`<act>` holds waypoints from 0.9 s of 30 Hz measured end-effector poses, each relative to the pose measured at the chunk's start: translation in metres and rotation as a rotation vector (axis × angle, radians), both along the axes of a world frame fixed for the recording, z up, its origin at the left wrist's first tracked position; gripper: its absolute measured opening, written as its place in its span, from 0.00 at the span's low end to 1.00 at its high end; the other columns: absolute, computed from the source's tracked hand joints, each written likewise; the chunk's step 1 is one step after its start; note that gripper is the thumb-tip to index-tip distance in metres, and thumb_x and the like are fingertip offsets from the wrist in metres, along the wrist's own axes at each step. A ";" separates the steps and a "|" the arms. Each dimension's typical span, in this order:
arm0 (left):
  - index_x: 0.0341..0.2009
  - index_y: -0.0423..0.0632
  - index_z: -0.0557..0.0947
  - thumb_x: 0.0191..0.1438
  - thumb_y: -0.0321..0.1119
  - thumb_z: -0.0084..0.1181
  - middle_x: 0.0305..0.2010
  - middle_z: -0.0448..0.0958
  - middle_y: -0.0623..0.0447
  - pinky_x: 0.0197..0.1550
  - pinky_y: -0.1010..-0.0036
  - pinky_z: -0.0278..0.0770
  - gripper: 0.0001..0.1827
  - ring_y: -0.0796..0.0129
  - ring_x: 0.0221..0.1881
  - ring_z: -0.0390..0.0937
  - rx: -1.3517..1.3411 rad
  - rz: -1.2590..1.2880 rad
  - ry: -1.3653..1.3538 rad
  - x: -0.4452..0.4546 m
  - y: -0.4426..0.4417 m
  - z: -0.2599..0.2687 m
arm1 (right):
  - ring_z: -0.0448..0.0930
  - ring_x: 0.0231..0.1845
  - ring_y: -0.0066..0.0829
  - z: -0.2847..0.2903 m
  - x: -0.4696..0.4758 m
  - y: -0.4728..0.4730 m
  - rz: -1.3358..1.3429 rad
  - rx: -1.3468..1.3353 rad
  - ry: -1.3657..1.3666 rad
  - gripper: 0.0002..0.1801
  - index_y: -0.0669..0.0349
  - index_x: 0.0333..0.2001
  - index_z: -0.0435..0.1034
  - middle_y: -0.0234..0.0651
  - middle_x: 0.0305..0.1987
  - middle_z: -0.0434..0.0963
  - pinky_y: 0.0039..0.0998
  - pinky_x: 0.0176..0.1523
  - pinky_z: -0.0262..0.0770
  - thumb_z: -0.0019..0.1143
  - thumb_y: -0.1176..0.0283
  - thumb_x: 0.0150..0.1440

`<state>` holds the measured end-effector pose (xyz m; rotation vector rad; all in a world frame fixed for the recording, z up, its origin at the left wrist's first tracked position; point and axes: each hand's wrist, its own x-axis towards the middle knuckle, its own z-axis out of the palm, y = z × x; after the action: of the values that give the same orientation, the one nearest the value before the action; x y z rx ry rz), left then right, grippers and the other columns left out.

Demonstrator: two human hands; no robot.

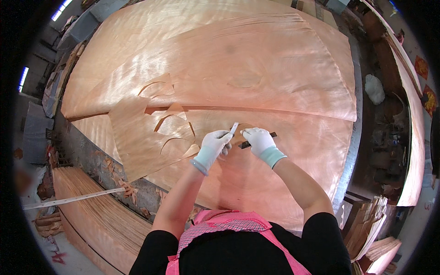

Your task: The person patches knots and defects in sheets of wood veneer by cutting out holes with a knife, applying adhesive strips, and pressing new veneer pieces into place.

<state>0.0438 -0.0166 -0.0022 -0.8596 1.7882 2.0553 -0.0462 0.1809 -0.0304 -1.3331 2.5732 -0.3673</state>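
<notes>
Both hands wear white gloves with pale green cuffs above a table spread with large wood veneer sheets (292,165). My left hand (215,141) grips a short white strip (234,128), perhaps tape, between thumb and fingers. Close to its right, my right hand (256,137) is closed around a flat dark tool (244,144) that sticks out at both sides of the fist; its kind is unclear. Left of my hands lies a torn, irregular veneer piece (134,137) with curved splits. A second large veneer sheet (240,68) overlaps behind, its near edge crossing the table.
A thick veneer stack (99,213) stands at lower left, with a white perforated strip (74,199) across it. Veneer scraps (129,190) hang along the table's near-left edge. More veneer bundles (366,223) stand at lower right. A long pale sheet (414,137) rises at far right.
</notes>
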 end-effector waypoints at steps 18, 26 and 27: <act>0.31 0.40 0.84 0.58 0.42 0.57 0.21 0.80 0.51 0.24 0.71 0.74 0.16 0.69 0.20 0.77 -0.405 -0.229 -0.224 0.015 0.007 0.021 | 0.75 0.55 0.39 0.031 -0.002 -0.023 0.260 0.422 0.069 0.35 0.30 0.69 0.61 0.48 0.78 0.51 0.33 0.54 0.75 0.60 0.58 0.58; 0.33 0.43 0.85 0.60 0.42 0.55 0.21 0.81 0.50 0.27 0.67 0.75 0.15 0.67 0.22 0.79 -1.063 -0.236 -0.053 0.017 -0.070 -0.002 | 0.73 0.62 0.43 0.051 -0.010 -0.022 0.272 0.420 0.002 0.33 0.32 0.68 0.62 0.49 0.77 0.53 0.36 0.58 0.74 0.55 0.69 0.59; 0.34 0.43 0.85 0.61 0.41 0.55 0.21 0.80 0.51 0.25 0.69 0.74 0.14 0.68 0.21 0.79 -0.793 -0.123 -0.029 0.018 -0.061 -0.003 | 0.74 0.61 0.42 0.042 -0.018 -0.015 0.161 0.179 -0.159 0.32 0.35 0.67 0.63 0.48 0.74 0.59 0.36 0.58 0.74 0.54 0.70 0.59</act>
<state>0.0621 -0.0781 -0.0053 -0.9096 2.5949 1.2169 -0.0642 0.1655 0.0118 -1.3753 2.2915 -0.2000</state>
